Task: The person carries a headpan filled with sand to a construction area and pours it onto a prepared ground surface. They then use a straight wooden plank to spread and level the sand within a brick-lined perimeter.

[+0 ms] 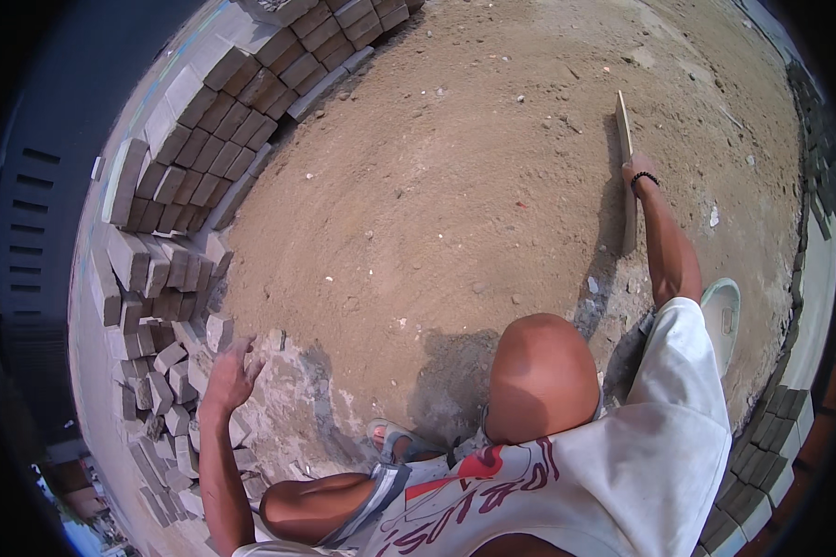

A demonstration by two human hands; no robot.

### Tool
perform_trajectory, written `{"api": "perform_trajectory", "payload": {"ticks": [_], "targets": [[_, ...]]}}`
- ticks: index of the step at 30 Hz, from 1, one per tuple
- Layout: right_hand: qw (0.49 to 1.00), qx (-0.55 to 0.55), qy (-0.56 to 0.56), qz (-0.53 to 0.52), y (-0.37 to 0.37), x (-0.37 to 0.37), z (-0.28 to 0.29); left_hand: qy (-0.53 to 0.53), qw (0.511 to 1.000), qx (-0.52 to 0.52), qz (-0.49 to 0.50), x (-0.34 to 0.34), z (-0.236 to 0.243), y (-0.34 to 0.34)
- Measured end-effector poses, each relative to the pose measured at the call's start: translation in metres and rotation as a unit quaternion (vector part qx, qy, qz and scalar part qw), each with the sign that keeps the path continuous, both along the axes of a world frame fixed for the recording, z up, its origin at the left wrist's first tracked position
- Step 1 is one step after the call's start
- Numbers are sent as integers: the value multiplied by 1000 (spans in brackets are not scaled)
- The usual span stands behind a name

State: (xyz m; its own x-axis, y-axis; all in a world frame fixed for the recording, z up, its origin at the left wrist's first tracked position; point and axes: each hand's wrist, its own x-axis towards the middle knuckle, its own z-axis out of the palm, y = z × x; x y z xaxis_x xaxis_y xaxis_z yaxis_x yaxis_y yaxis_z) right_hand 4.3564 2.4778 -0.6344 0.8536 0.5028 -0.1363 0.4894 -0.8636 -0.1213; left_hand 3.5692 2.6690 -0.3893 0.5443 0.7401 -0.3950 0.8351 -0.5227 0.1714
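Note:
My right hand [639, 174] reaches far out to the right, its fingers wrapped round a long, thin wooden board [630, 226]. The board stands on its narrow edge on sandy ground [418, 213] and casts a shadow along its left side. On the left, my left hand [236, 373] hovers near a loose grey paving block [219, 331], with nothing in it and its fingers partly stretched. Whether a fingertip touches that block, I cannot tell. Both knees are bent, and a sandalled foot [395, 438] rests on the ground between my hands.
Stacked paving blocks [223, 139] line the left side, with a jumbled heap of blocks [172, 399] nearer me. A pale green oval container [723, 320] lies beside my right arm. More pavers [762, 473] edge the right side. Small stones dot the sand.

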Motion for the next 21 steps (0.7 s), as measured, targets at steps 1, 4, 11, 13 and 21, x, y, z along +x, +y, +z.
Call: {"api": "perform_trajectory", "payload": {"ticks": [1,4,11,13,21], "targets": [[998,27,15,53,33,-34,-12,8,1000,9,-23,6,17,-23],[987,45,-19,154,95,-112,-29,24,997,24,-74,28,49,-79],[867,84,109,479,118,-377,12,70,984,-161,-21,62,49,-144],[796,61,132,588,102,-442,10,31,990,-121,-63,64,35,-154],[809,93,181,551,198,-439,31,-3,997,-78,-4,32,45,-173]]}}
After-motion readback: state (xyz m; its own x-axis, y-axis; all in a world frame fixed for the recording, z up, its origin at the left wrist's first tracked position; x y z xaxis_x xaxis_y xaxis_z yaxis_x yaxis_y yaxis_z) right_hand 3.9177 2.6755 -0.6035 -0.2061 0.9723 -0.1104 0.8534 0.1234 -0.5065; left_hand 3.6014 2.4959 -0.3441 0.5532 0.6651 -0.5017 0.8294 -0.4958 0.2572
